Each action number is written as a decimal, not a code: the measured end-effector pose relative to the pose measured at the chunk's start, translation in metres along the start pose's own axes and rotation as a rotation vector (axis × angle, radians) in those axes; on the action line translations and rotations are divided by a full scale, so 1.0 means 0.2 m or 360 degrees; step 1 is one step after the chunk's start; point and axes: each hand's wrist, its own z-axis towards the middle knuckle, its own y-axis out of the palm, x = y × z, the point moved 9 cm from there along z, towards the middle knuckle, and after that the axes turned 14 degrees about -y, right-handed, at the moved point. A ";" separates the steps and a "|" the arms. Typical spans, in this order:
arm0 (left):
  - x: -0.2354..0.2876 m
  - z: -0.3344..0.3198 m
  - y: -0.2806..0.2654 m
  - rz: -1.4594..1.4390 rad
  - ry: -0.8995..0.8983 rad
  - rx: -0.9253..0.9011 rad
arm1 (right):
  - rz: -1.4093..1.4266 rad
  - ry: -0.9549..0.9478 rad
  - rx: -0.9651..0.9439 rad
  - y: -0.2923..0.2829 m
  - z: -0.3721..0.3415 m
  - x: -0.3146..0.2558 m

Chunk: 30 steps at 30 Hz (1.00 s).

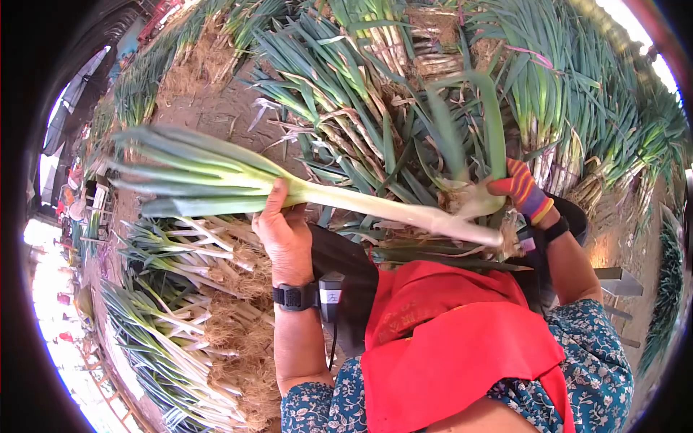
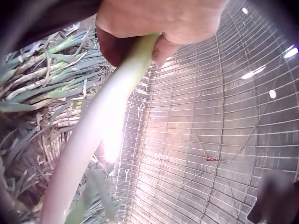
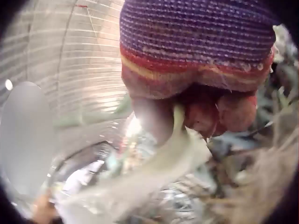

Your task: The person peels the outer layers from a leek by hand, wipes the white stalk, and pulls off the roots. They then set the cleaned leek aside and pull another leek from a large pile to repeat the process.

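Observation:
My bare left hand (image 1: 285,237) grips a long green onion (image 1: 361,202) where the pale stalk meets the leaves. Its green tops fan out to the left, and the white end points right toward my other hand. My right hand (image 1: 527,193), in a striped purple, red and orange glove, pinches a green outer leaf (image 1: 494,126) beside the white end. In the right wrist view, the gloved fingers (image 3: 201,114) curl round a pale, blurred strip of peel (image 3: 177,149). The left wrist view shows the smooth stalk (image 2: 88,135) running down from the bare hand.
Bundles of green onions (image 1: 332,94) lie on the ground ahead, with more upright ones (image 1: 541,101) at the right. Rooted onions (image 1: 180,346) are piled at the left, their roots (image 1: 245,332) toward me. A red apron (image 1: 462,346) covers the lap. A metal blade-like piece (image 1: 622,282) juts out at right.

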 end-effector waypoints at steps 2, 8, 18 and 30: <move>-0.01 0.00 -0.02 -0.0017 -0.0034 -0.0036 | -0.0613 0.0313 -0.0275 -0.15 -0.06 0.28; 0.03 0.01 -0.03 0.0037 0.0151 -0.0177 | -0.1852 -0.0366 0.0101 -0.24 0.00 0.20; -0.02 -0.04 0.07 -0.0084 0.0033 -0.0513 | -0.0779 -0.1469 -0.0242 0.81 0.01 -0.56; -0.16 -0.06 0.21 0.0113 -0.0250 -0.0694 | -0.0664 -0.1470 -0.0377 0.84 -0.09 -0.48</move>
